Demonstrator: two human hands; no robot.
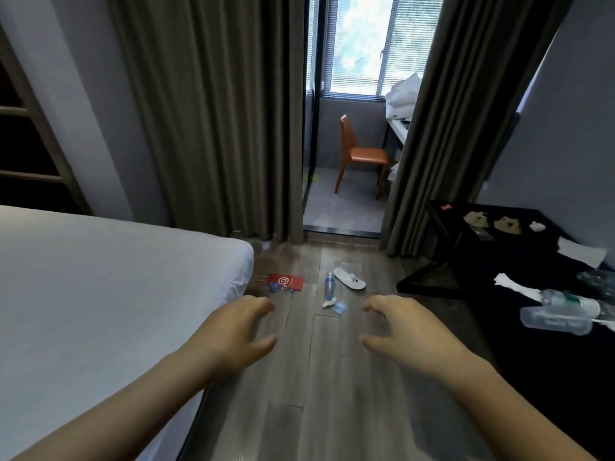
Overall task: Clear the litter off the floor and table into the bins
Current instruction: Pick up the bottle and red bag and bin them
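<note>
From the head camera, both arms reach forward over the wooden floor [299, 377]. The left hand [233, 331] and the right hand [404, 329] hover side by side, palms down, fingers loosely curled and spread; neither holds anything.

The floor litter lies just beyond the fingertips. A red paper bag [287, 281] lies flat near the corner of the white bed [100, 294], with small blue scraps [273, 287] at its near edge. To its right a clear plastic bottle [329, 285] lies on its side, and a white slipper [349, 278] sits just beside it. A crumpled white scrap [327, 302] and a pale blue wrapper [339, 308] lie at the bottle's near end.

On the right stands a black table [512, 257] carrying more litter: two brown paper scraps [476, 218], a crumpled tissue [536, 226], a white napkin [580, 251], a tipped clear plastic cup [555, 320] and crushed plastic bottles [569, 302]. An orange chair [362, 154] stands beyond the grey curtains [206, 111].
</note>
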